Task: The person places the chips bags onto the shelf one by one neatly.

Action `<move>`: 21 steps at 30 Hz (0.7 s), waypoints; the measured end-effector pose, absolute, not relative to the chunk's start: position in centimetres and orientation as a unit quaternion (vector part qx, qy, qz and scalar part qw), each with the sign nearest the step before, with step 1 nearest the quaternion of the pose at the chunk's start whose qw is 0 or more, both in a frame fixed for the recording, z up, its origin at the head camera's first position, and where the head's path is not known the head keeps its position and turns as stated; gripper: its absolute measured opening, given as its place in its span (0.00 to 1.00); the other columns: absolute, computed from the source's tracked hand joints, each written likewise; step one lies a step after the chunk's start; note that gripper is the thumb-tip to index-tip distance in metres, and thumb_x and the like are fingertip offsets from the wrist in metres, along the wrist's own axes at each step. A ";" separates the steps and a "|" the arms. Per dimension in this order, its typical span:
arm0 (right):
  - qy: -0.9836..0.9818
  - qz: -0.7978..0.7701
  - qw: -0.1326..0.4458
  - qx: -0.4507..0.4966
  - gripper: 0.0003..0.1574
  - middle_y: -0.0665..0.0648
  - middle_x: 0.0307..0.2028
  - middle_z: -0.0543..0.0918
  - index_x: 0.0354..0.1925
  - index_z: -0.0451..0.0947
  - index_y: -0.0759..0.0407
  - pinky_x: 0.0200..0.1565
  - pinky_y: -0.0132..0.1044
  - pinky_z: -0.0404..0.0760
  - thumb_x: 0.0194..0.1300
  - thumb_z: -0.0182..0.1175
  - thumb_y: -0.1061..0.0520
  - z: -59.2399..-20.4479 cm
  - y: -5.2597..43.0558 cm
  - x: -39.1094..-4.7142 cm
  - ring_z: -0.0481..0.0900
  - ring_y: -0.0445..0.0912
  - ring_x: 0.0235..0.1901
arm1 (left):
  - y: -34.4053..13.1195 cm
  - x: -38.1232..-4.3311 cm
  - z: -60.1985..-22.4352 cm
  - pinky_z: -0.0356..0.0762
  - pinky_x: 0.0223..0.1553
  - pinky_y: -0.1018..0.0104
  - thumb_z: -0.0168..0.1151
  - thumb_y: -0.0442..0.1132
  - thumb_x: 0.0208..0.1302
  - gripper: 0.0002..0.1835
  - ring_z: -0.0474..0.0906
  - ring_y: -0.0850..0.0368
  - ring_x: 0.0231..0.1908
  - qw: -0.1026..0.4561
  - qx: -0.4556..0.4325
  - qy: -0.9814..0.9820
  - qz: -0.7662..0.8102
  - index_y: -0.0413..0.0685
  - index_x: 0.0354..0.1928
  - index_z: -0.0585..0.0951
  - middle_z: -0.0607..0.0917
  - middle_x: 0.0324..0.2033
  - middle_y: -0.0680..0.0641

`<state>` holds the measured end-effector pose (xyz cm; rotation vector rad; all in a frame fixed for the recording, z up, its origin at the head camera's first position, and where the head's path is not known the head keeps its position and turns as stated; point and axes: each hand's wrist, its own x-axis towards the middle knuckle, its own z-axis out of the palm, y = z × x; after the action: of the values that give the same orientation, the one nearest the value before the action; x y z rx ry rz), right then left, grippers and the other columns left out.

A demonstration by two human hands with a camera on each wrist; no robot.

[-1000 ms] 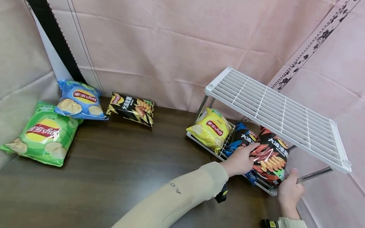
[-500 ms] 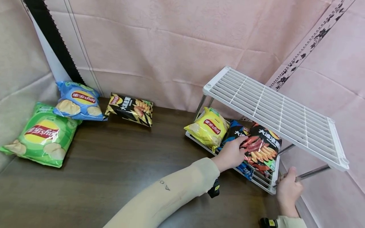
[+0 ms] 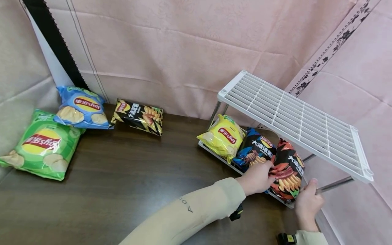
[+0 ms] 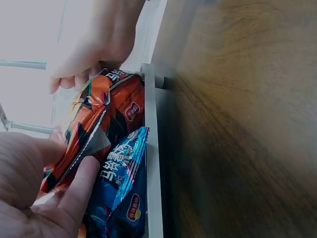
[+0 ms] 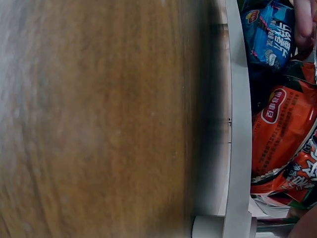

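Observation:
A red-and-black chip bag (image 3: 288, 173) stands leaning at the right end of the white rack's lower shelf (image 3: 211, 154). My left hand (image 3: 257, 177) pinches its left edge; in the left wrist view, thumb and fingers (image 4: 81, 188) lie on both sides of that edge. Close beside it, a blue-and-black chip bag (image 3: 255, 148) rests on the shelf, partly covered by my left hand. At the rack's front right corner my right hand (image 3: 309, 202) grips the metal leg (image 3: 335, 184), close against the red bag. Its curled fingers are partly hidden.
A yellow chip bag (image 3: 225, 136) sits at the lower shelf's left end. The rack's white grid top (image 3: 294, 122) overhangs the bags. Far left on the brown table (image 3: 131, 190) lie a green bag (image 3: 46, 146), a light-blue bag (image 3: 82, 109) and a black bag (image 3: 139, 117).
The red bag first shifted left and back over the blue bag, then came down and right to the shelf's right end, my left hand moving with it. My right hand stayed at the leg.

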<state>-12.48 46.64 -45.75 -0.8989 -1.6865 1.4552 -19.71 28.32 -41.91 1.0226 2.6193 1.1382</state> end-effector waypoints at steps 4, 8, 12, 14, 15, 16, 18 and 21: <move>-0.661 0.567 0.341 -0.354 0.39 0.46 0.07 0.63 0.09 0.64 0.54 0.11 0.36 0.51 0.73 0.46 0.37 -45.9 46.4 -12.7 0.55 0.40 0.06 | 27.2 -20.0 -41.8 0.73 0.40 0.79 0.63 0.51 0.65 0.26 0.75 0.71 0.41 0.082 0.336 0.859 0.376 0.53 0.62 0.72 0.80 0.50 0.58; -0.657 0.572 0.335 -0.358 0.39 0.46 0.06 0.63 0.09 0.64 0.55 0.11 0.37 0.51 0.73 0.46 0.38 -46.1 46.4 -12.7 0.55 0.40 0.06 | 25.2 -20.2 -41.5 0.73 0.40 0.79 0.63 0.51 0.66 0.29 0.75 0.70 0.43 0.114 0.342 0.840 0.404 0.52 0.65 0.69 0.79 0.49 0.58; -0.655 0.570 0.340 -0.362 0.40 0.47 0.06 0.63 0.08 0.64 0.56 0.12 0.37 0.51 0.74 0.46 0.39 -46.0 46.5 -12.7 0.55 0.40 0.05 | 21.4 -20.6 -41.0 0.73 0.38 0.79 0.62 0.48 0.67 0.26 0.75 0.71 0.39 0.132 0.353 0.822 0.428 0.52 0.64 0.70 0.80 0.45 0.57; -0.652 0.571 0.343 -0.362 0.40 0.47 0.06 0.63 0.08 0.64 0.56 0.13 0.37 0.51 0.74 0.46 0.40 -45.9 46.5 -12.8 0.56 0.40 0.05 | 18.7 -20.9 -41.1 0.73 0.38 0.80 0.62 0.48 0.67 0.25 0.75 0.72 0.37 0.137 0.355 0.817 0.432 0.52 0.63 0.71 0.80 0.46 0.55; -0.649 0.574 0.344 -0.362 0.39 0.47 0.06 0.63 0.08 0.64 0.56 0.13 0.37 0.51 0.74 0.46 0.40 -45.8 46.5 -12.8 0.56 0.40 0.05 | 17.3 -20.9 -41.1 0.74 0.37 0.79 0.62 0.48 0.67 0.24 0.76 0.72 0.36 0.143 0.352 0.817 0.434 0.52 0.62 0.72 0.80 0.46 0.55; -0.646 0.578 0.344 -0.361 0.39 0.47 0.06 0.63 0.08 0.65 0.56 0.13 0.37 0.52 0.74 0.47 0.41 -45.7 46.5 -12.8 0.56 0.40 0.06 | 15.8 -21.0 -41.3 0.74 0.37 0.79 0.62 0.48 0.67 0.23 0.76 0.72 0.35 0.146 0.350 0.817 0.435 0.51 0.62 0.73 0.80 0.46 0.55; -0.640 0.584 0.344 -0.362 0.39 0.47 0.06 0.63 0.08 0.64 0.56 0.12 0.37 0.51 0.74 0.47 0.41 -45.6 46.5 -12.7 0.56 0.41 0.06 | 12.9 -21.3 -41.6 0.75 0.38 0.77 0.62 0.48 0.66 0.23 0.76 0.71 0.35 0.148 0.341 0.820 0.434 0.50 0.60 0.74 0.80 0.45 0.53; -0.630 0.596 0.335 -0.367 0.38 0.47 0.06 0.62 0.09 0.64 0.56 0.12 0.39 0.49 0.74 0.47 0.42 -45.5 46.5 -12.5 0.55 0.41 0.05 | 8.6 -22.0 -42.3 0.76 0.41 0.73 0.64 0.48 0.65 0.24 0.77 0.67 0.37 0.120 0.317 0.837 0.430 0.47 0.59 0.75 0.80 0.46 0.50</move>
<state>-12.45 46.50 -45.47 -0.9575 -1.6450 1.5563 -21.99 8.56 -42.31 0.9258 2.4466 1.2561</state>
